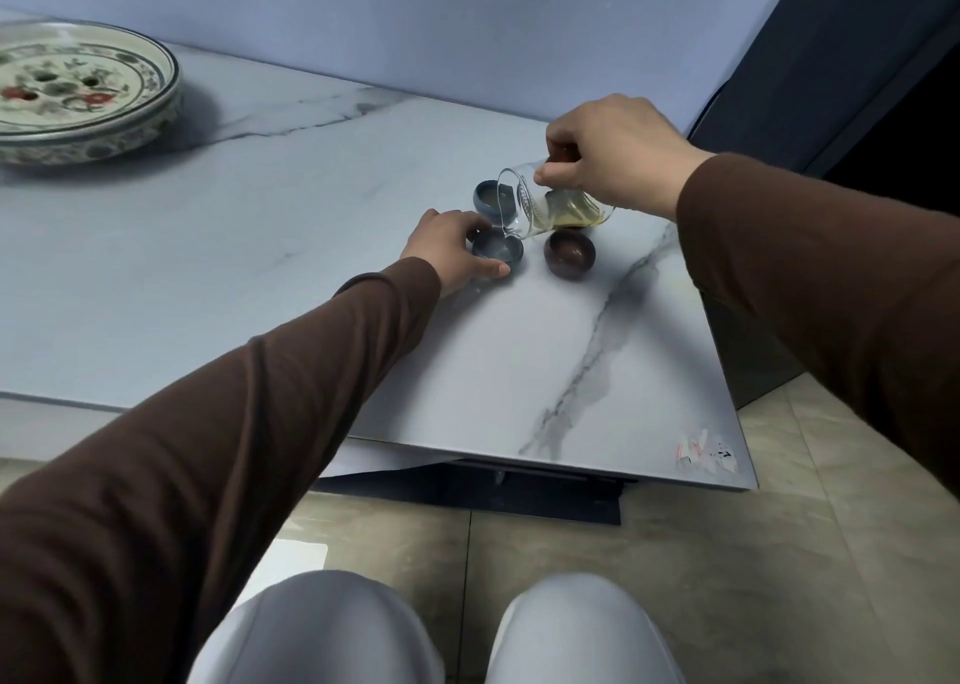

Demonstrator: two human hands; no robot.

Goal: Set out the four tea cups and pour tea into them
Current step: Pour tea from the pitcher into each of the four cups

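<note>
My right hand (618,155) grips a clear glass pitcher (550,205) of yellow tea, tipped far to the left. A thin stream runs from its lip into a near blue-grey cup (497,250). My left hand (449,249) curls around that cup's left side, fingers touching it. A second blue-grey cup (488,195) stands just behind, partly hidden by the pitcher's mouth. A dark brown cup (570,254) sits to the right, under the pitcher's body. A fourth cup does not show.
The cups stand on a white marble table (311,246) with grey veins; its right edge and near corner are close by. A large painted ceramic tray (78,96) sits at the far left. My knees are below, over a tiled floor.
</note>
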